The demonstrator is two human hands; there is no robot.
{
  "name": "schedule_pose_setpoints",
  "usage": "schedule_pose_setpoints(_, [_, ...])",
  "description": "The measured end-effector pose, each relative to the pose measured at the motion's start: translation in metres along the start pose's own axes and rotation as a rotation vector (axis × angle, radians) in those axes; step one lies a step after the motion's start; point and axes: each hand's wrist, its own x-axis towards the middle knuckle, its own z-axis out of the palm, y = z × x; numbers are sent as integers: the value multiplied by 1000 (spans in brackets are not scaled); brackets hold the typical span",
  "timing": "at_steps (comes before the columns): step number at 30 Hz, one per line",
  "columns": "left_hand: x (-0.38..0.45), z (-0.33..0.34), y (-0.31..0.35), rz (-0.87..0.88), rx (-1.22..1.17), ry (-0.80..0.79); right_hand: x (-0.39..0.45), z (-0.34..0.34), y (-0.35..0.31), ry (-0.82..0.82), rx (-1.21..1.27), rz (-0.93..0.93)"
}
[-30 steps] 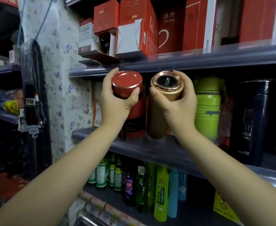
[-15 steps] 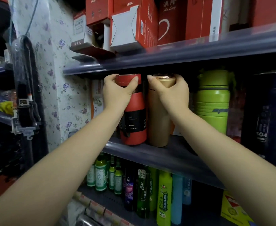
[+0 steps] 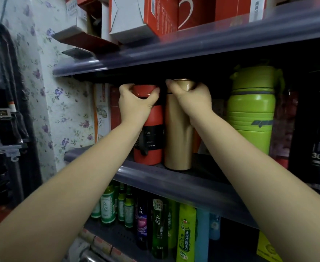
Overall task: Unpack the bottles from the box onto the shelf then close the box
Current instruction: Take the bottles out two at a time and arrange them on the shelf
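A red bottle [image 3: 152, 146] with a black band stands upright on the grey middle shelf [image 3: 174, 178]. My left hand [image 3: 136, 104] grips it around the cap. Right beside it stands a gold bottle [image 3: 178, 140], also upright on the shelf, and my right hand [image 3: 191, 100] is wrapped over its top. The two bottles sit side by side near the shelf's front edge. The box is not in view.
A green flask [image 3: 252, 110] and a dark flask [image 3: 318, 133] stand to the right on the same shelf. Red cartons [image 3: 161, 14] fill the upper shelf [image 3: 193, 46]. Several small bottles [image 3: 159, 227] line the lower shelf. A floral wall [image 3: 60, 103] is at left.
Both bottles have gone from tilted toward me to upright and deeper on the shelf, bases resting on it. My hands stay on their tops.
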Motion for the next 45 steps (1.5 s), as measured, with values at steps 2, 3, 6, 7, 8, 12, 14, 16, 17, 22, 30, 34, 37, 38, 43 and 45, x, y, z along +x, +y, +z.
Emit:
schedule_pose_setpoints(2, [3,4,-3,-9,22,-18,3,0,3,-6,31,-6])
schedule_pose_setpoints(3, [5,6,-6,-17,25,-28,4,0,4,-4,34,-13])
schedule_pose_setpoints(6, [6,8,-9,-29,24,-47,4,0,5,8,22,-32])
schedule_pose_setpoints(7, [5,8,-10,-31,28,-56,4,0,4,10,12,-37])
schedule_pose_setpoints(8, [4,7,-12,-32,29,-67,3,-1,4,12,4,-39])
schedule_pose_setpoints(12, [-1,0,-17,-11,40,-111,-1,-2,2,9,-35,-29])
schedule_pose_setpoints(14, [-7,-5,-18,2,114,-185,-2,-4,-1,-7,-70,-21])
schedule_pose_setpoints(16, [-14,-13,-20,-22,146,-249,-4,-9,-5,-35,-112,-24])
schedule_pose_setpoints(17, [-19,-19,-21,-39,131,-264,-5,-12,-8,-37,-143,-41])
schedule_pose_setpoints(22, [-47,-61,-15,-20,138,-220,-25,-21,-15,151,-186,-306])
schedule_pose_setpoints(30, [-144,-161,-29,-32,238,-223,-135,-19,-5,-25,218,-425])
schedule_pose_setpoints(34, [-218,-231,-68,-187,343,-177,-219,1,24,-402,433,-193])
schedule_pose_setpoints(37, [-276,-289,-90,-270,473,-130,-289,24,54,-637,624,57])
schedule_pose_setpoints(38, [-295,-307,-95,-295,527,-102,-312,33,67,-696,631,98])
schedule_pose_setpoints(43, [-404,-393,-120,-517,776,23,-437,66,120,-1014,599,354])
schedule_pose_setpoints(45, [-453,-420,-127,-623,847,72,-490,71,136,-1113,580,438])
